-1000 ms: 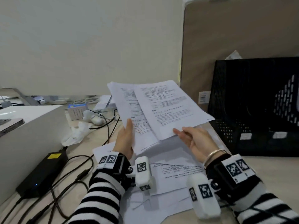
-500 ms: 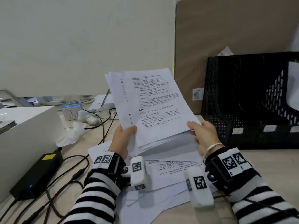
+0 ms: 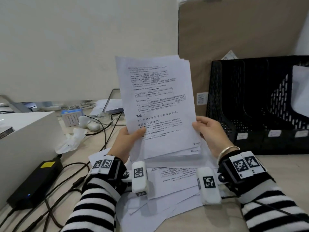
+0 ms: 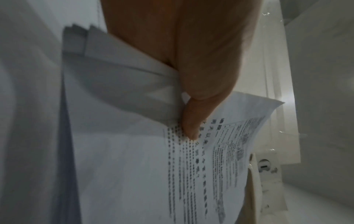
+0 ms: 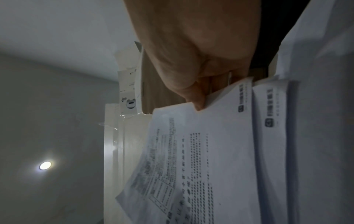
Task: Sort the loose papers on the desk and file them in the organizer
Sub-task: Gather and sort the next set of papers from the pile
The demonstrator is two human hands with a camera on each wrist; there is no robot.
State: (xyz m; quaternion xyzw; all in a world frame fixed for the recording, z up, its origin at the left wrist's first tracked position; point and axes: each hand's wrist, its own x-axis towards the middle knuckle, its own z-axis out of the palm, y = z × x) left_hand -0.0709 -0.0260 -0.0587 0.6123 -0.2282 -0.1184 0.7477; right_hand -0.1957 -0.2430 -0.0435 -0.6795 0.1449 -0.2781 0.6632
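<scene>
A stack of printed papers (image 3: 158, 104) stands nearly upright above the desk, held between both hands. My left hand (image 3: 128, 136) grips its lower left edge, thumb on the front sheet; the left wrist view shows that thumb (image 4: 193, 121) pressing the papers (image 4: 134, 166). My right hand (image 3: 209, 131) holds the lower right edge, thumb pinching the top sheet's corner (image 5: 220, 136). More loose papers (image 3: 170, 180) lie spread on the desk under the wrists. The black mesh organizer (image 3: 250, 104) stands at the right, with a white sheet (image 3: 301, 91) in a far slot.
A white box (image 3: 25, 141) sits at the left, with a black power adapter (image 3: 36, 180) and tangled cables (image 3: 66, 185) in front of it. A crumpled tissue (image 3: 70, 141) and small desk items lie behind. A brown cardboard panel (image 3: 234, 30) stands behind the organizer.
The fanned sheets were drawn together into one squared stack and tilted upright. Both hands shifted to the stack's lower edges, and the head view turned slightly right toward the organizer.
</scene>
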